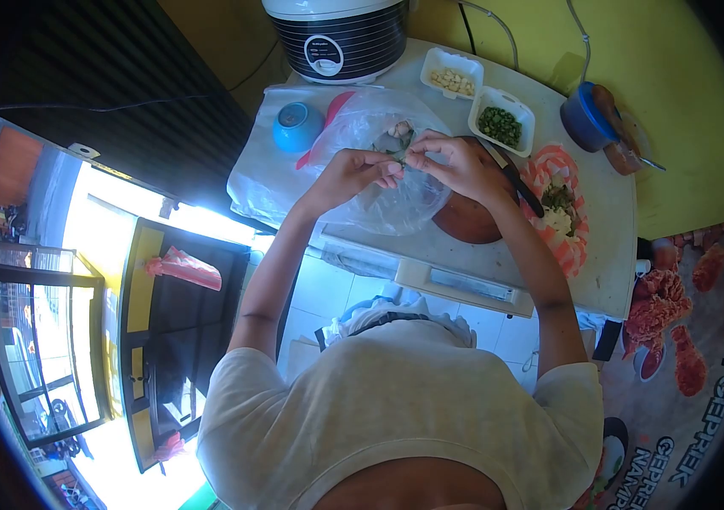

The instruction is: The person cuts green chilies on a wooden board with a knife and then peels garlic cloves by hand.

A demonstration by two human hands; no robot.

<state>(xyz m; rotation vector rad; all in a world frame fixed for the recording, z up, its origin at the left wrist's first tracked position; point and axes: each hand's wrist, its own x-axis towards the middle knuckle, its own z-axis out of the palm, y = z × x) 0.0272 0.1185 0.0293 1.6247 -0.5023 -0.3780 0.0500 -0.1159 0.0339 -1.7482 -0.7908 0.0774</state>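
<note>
My left hand (369,169) and my right hand (445,161) meet over a clear plastic bag (353,200) on the table. Both are closed in a pinch on a small green leafy sprig (401,155), whose exact kind I cannot make out. Inside the bag, just beyond my fingers, some pale roundish pieces (398,129) show. A round brown cutting board (466,217) lies under my right forearm, partly covered by it and by the bag. Across its right side rests a knife (515,176), with its dark part angled toward me.
Foam boxes hold chopped greens (500,126) and pale chunks (452,82). At right lies a pink-striped plastic bag (579,228) with scraps. A blue cup (297,127), a rice cooker (341,42) and a blue tub (587,119) stand around the table's far side.
</note>
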